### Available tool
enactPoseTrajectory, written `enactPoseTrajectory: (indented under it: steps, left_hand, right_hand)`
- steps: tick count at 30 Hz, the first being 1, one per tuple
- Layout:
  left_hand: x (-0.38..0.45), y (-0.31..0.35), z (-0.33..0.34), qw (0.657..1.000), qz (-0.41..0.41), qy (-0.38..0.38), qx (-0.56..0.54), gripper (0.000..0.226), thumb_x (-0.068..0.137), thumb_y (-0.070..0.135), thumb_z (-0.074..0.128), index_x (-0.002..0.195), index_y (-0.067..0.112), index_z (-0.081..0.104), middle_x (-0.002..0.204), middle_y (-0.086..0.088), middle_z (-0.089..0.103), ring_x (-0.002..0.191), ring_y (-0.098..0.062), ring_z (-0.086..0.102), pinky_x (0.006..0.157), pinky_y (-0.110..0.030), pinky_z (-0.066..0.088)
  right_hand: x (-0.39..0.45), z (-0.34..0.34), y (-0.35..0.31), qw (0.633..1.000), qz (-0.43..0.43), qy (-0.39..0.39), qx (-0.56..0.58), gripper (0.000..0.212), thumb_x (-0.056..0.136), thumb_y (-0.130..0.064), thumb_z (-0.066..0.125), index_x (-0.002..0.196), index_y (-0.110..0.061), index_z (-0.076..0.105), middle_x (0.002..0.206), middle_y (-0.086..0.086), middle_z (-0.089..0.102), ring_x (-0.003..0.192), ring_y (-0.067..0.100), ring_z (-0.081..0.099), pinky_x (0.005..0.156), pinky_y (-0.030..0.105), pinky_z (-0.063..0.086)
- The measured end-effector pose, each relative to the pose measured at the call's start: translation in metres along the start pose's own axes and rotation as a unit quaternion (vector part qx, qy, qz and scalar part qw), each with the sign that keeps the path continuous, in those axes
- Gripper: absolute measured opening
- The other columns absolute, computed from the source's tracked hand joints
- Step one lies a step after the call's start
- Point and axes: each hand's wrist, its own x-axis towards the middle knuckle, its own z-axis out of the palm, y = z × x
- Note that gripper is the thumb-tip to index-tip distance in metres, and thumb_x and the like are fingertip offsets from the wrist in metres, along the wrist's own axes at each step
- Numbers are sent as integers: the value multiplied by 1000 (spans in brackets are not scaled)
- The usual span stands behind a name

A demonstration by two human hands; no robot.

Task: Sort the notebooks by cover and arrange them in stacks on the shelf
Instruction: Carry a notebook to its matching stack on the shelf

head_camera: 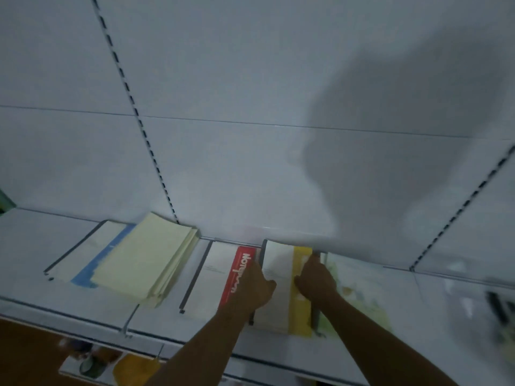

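A white notebook with a yellow band (281, 285) lies on the white shelf (33, 246). My left hand (255, 285) rests on its left edge, over the red-banded notebook (223, 277) beside it. My right hand (316, 280) lies on the yellow band, fingers stretched toward the back. A green-patterned notebook (359, 291) sits to the right, partly under my right arm. At the left, a stack of pale yellow notebooks (147, 260) lies across a blue-banded notebook (92, 252).
The shelf's white back panel (250, 79) rises behind with slotted uprights. Dark objects (498, 307) sit blurred at the far right. A lower shelf (92, 363) with coloured items shows below the front edge.
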Motion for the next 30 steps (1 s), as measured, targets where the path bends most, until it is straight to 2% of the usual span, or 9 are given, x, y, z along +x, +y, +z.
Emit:
enactPoseTrajectory:
  steps: [2, 6, 9, 12, 16, 19, 25, 27, 30]
  left_hand:
    - [-13, 9, -5, 999, 15, -16, 28, 58, 77, 34, 62, 126, 9, 45, 115, -7, 60, 102, -22, 60, 88, -32, 52]
    - [-14, 10, -11, 998, 26, -49, 35, 45, 86, 25, 61, 125, 8, 46, 115, -7, 60, 103, -21, 60, 82, -27, 51]
    - [-16, 12, -17, 997, 43, -53, 47, 51, 89, 28, 58, 134, 9, 42, 123, -8, 55, 109, -23, 56, 93, -29, 48]
    - [-18, 20, -25, 994, 87, -43, 49, 48, 93, 25, 56, 135, 8, 43, 132, -9, 50, 115, -22, 52, 89, -23, 41]
    - [-25, 52, -23, 983, 176, -30, 44, 28, 91, 22, 56, 117, 11, 58, 119, -7, 56, 93, -14, 54, 75, -20, 38]
    - [-40, 91, 11, 968, 244, -59, 18, 15, 89, 16, 56, 101, 9, 62, 107, -10, 63, 96, -22, 60, 76, -26, 44]
    - [-127, 160, 117, 908, 361, -211, 8, 10, 87, 14, 58, 93, 14, 66, 101, -2, 65, 94, -16, 60, 80, -23, 45]
    - [-162, 177, 148, 886, 388, -254, 15, 9, 88, 15, 57, 92, 13, 65, 99, -3, 65, 93, -18, 60, 81, -25, 48]
    - [-214, 199, 196, 860, 404, -310, 31, 6, 88, 16, 57, 88, 14, 62, 90, -1, 65, 81, -15, 62, 69, -19, 50]
  right_hand:
    - [-3, 5, -3, 999, 10, -3, -36, 58, 93, -16, 48, 144, 0, 23, 134, 12, 51, 115, 25, 56, 87, 34, 52]
    - [-8, 14, -8, 998, 33, 40, -29, 31, 91, -13, 46, 122, -7, 45, 123, 12, 54, 107, 29, 59, 82, 35, 48]
    - [-11, 17, -10, 998, 31, 49, -26, 33, 91, -17, 48, 122, -9, 47, 131, 11, 48, 114, 27, 55, 88, 33, 46]
    - [-18, 5, -10, 997, 37, 68, 19, 40, 90, -27, 50, 128, -13, 47, 129, 7, 52, 118, 23, 52, 94, 31, 42]
    - [-40, -26, 13, 988, 71, 130, 37, 35, 93, -33, 46, 125, -19, 48, 126, 2, 54, 117, 21, 52, 94, 32, 42]
    - [-71, -55, 58, 972, 123, 195, 41, 35, 94, -34, 45, 126, -20, 49, 125, 1, 55, 115, 19, 53, 91, 29, 42]
    - [-184, -99, 196, 907, 301, 276, 103, 31, 93, -31, 46, 119, -15, 55, 115, 6, 63, 106, 24, 59, 82, 28, 43]
    - [-226, -109, 241, 884, 344, 294, 118, 28, 94, -32, 47, 111, -12, 57, 105, 7, 65, 93, 24, 62, 77, 30, 50]
    - [-284, -118, 299, 853, 393, 318, 130, 19, 96, -31, 46, 98, -14, 56, 91, 4, 63, 78, 17, 59, 67, 31, 51]
